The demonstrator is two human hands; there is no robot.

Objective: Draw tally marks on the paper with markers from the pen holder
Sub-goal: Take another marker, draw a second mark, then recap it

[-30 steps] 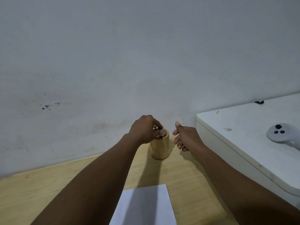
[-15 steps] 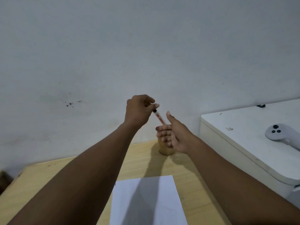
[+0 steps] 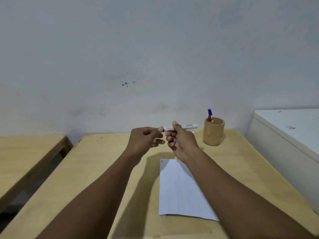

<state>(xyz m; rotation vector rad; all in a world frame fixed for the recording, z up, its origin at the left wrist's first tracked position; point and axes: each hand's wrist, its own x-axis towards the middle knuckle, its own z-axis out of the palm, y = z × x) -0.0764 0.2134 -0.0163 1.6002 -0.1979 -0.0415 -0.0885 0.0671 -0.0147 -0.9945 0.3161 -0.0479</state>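
A white marker is held level above the wooden table, gripped by both hands. My left hand pinches its left end, whose cap is hidden by the fingers. My right hand is closed around the barrel's middle. The white paper lies on the table below my right forearm, with one small dark mark near its top left corner. The round wooden pen holder stands at the back right of the table, to the right of my hands, with a blue-capped marker sticking out of it.
A white cabinet rises along the table's right side. A second wooden table stands to the left across a dark gap. The pale wall is close behind the table.
My left hand lifted the marker out of the holder and brought it toward me. My right hand has closed on its barrel. The camera has tilted down and turned left.
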